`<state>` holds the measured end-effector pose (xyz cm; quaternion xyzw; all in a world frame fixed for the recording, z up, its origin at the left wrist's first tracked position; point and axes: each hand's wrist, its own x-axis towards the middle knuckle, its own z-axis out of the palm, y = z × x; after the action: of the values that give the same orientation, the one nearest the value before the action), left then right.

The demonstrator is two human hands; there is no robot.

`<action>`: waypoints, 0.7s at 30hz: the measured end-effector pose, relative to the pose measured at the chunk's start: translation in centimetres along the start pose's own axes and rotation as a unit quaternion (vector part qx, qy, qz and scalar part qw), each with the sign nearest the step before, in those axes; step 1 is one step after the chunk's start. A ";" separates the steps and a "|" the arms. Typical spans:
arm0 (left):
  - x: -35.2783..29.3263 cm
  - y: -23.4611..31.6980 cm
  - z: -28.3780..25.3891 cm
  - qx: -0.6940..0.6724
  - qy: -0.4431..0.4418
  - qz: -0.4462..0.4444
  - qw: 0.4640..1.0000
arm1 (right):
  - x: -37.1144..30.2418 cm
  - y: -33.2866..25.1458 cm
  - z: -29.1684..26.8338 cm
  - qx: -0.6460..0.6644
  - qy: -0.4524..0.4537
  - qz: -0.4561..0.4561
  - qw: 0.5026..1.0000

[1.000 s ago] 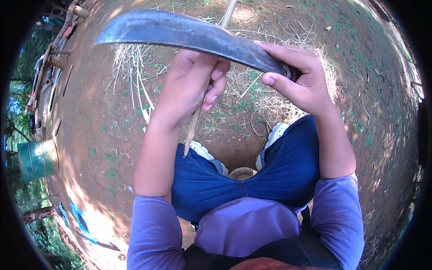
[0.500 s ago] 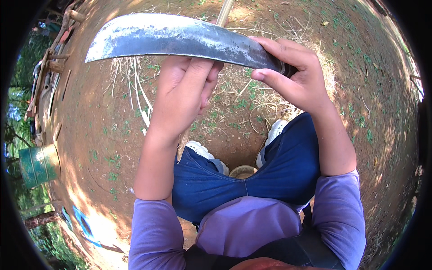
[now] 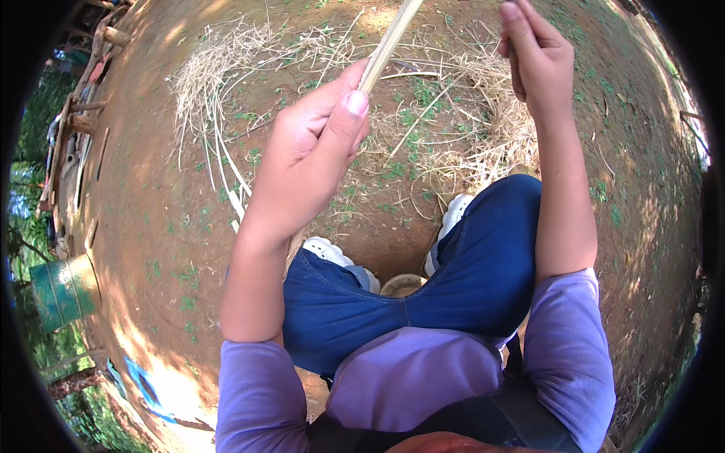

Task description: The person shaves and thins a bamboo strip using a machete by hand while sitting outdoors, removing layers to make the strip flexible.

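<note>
My left hand [image 3: 313, 155] is closed round a pale, narrow split strip of bamboo or cane [image 3: 389, 47]. The strip slants up past the upper edge of the head view, and its lower end shows beside my left forearm. My right hand [image 3: 540, 64] is raised at the upper right, its fingers curled and the thumb pointing up. It was gripping a machete half a second ago; the blade is now outside the view, and the fist hides any handle.
Dry pale shavings [image 3: 215, 68] lie in a heap at the far left, with more fibres [image 3: 498, 106] at the right. Several pale strips [image 3: 236, 200] lie near my left forearm. A round wooden seat edge [image 3: 404, 285] shows between my legs. A green drum [image 3: 66, 291] stands at the left.
My right hand has swung up and away to the right, and the machete blade has left the view. The pale strip in my left hand now shows more fully.
</note>
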<state>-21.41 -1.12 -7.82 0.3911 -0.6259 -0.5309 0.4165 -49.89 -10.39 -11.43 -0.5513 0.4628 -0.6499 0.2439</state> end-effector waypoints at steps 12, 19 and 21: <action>0.8 0.2 -0.4 -0.066 0.030 0.006 0.997 | -3.3 -2.2 -0.9 0.014 -0.096 0.005 0.995; 0.5 0.4 -1.1 -0.099 0.074 -0.009 0.992 | -6.8 -4.8 3.7 -0.016 -0.283 -0.120 0.951; 0.3 0.2 -1.5 -0.086 0.055 0.019 0.995 | -6.8 -4.6 4.0 -0.012 -0.283 -0.134 0.950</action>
<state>-20.15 -1.91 -7.50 0.3702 -0.5618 -0.5521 0.4925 -43.37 -3.97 -10.93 -0.7725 0.3047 -0.4879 0.2690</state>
